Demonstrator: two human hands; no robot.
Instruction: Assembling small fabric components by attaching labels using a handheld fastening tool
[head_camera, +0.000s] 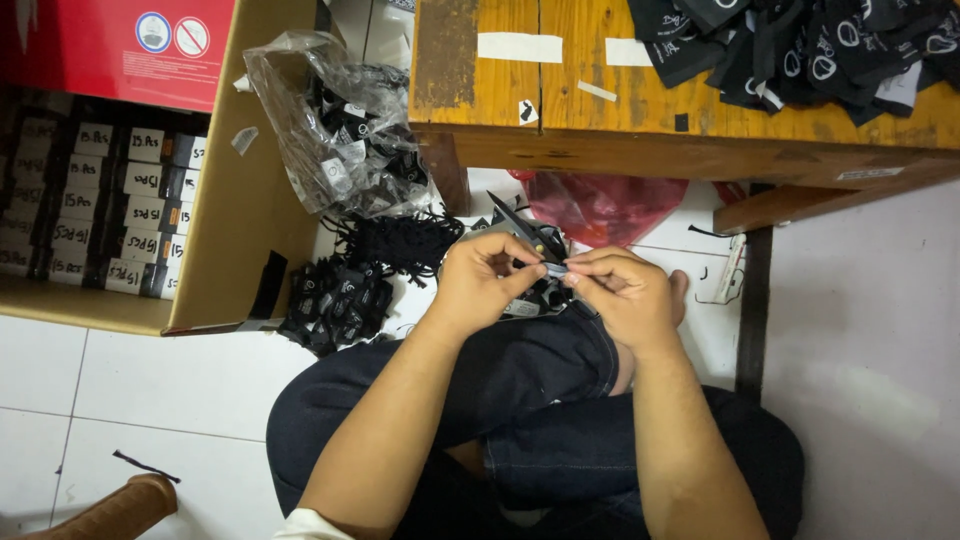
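Hands (545, 275) pinching small black label (553, 268), table edge (600, 150) just ahead

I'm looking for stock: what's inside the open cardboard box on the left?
The cardboard box holds rows of small dark bundles, each with a white handwritten label. The red flap covers the rows farther back, and whatever lies beneath the top layer is hidden.

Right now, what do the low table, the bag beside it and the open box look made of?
Low table: wood, worn orange-brown finish with visible grain and plank seams. Bag: thin clear plastic, crinkled and glossy. Open box: plain brown cardboard, matte, with folded flaps.
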